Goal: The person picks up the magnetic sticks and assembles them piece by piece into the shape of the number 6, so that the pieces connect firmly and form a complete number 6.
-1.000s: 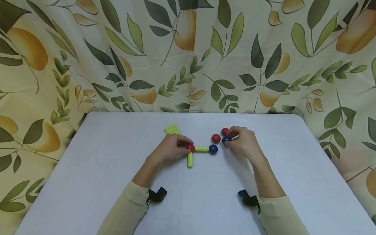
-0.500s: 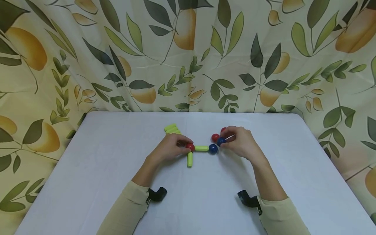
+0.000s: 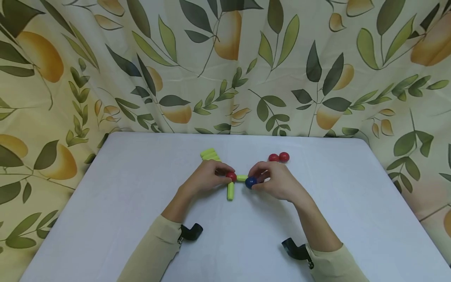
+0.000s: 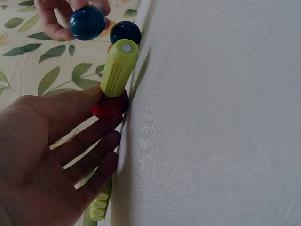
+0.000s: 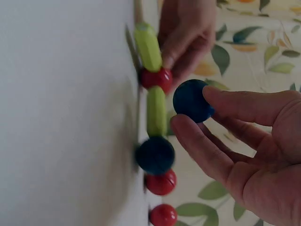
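Note:
My left hand (image 3: 208, 178) pinches a red ball (image 3: 231, 176) low on the table. A short yellow-green stick (image 3: 230, 192) joins that ball, pointing toward me and showing a silver disc at its end in the left wrist view. Another yellow-green stick (image 5: 156, 110) runs from the red ball to a blue ball (image 5: 155, 155), which the right hand covers in the head view. Between thumb and fingers, my right hand (image 3: 276, 180) pinches a second blue ball (image 5: 193, 100). It is held raised, apart from the joined pieces.
Several yellow-green sticks (image 3: 210, 154) lie side by side behind the left hand. Two loose red balls (image 3: 278, 157) show beyond the right hand. A patterned curtain (image 3: 225, 78) hangs behind the white table (image 3: 105, 219).
My right hand has carried the blue ball left and toward me, from beside the loose red balls to the joined pieces. The left hand keeps its grip on the red ball.

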### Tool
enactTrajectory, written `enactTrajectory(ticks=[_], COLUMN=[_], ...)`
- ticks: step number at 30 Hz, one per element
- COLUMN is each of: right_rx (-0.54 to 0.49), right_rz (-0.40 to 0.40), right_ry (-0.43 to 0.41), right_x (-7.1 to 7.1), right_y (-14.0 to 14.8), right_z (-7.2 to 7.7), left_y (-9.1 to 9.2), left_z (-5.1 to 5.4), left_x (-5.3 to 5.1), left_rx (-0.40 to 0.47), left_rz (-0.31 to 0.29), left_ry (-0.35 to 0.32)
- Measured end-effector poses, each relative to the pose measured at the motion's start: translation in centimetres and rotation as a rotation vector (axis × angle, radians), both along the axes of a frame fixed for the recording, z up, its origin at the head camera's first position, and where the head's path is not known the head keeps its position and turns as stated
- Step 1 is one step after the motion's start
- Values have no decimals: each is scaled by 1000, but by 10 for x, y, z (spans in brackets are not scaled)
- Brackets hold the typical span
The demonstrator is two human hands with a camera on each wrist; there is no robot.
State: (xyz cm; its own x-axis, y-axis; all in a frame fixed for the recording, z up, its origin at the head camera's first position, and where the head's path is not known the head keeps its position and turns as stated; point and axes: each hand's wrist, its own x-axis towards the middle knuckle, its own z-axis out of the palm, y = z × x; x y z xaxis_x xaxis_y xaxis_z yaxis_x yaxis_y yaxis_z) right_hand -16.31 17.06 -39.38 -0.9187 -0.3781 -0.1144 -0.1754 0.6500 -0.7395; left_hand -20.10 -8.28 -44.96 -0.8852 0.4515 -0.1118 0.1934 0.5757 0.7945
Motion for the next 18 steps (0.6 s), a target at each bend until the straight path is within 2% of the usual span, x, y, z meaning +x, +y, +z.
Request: enactTrajectory(ticks=[5,11,18], right_rx=[3,7,-16], right_rz=[91,111,144], right_ry=[-53,-106,-78], right_x=[11,21,28], right_y=[-16,-25,-33], right_z=[-12,-19,-25], left_y=[0,1,2], left_z=[1,1,-1], left_x=[3,3,1], left_rx=[-2,6,4], left_rz=[13,10,10], left_ry=[4,4,-4])
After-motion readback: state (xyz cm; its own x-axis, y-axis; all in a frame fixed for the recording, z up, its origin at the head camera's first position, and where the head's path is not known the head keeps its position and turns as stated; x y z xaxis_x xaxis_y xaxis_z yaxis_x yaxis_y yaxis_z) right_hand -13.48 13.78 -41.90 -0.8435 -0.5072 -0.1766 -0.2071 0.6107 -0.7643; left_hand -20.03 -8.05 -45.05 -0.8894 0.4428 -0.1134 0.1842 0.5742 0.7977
